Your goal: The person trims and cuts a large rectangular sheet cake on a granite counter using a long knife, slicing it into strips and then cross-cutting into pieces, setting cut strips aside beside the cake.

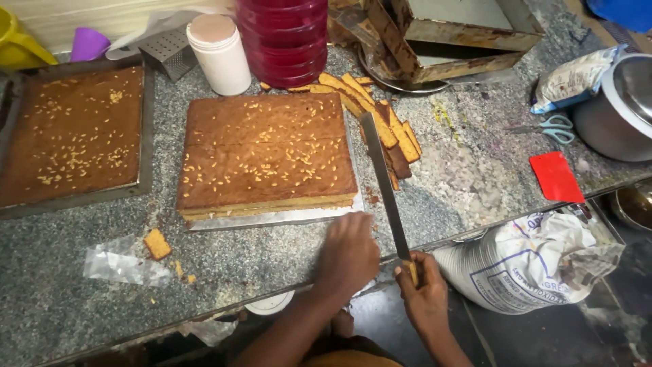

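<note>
Fingers of the left hand are lying partly out of sight, so its grip is hard to make out; it is pressing down at the near right corner of the rectangular brown seeded cake on the grey speckled stone counter. The right hand is closing around the long steel knife, its blade lying beside the cake.
</note>
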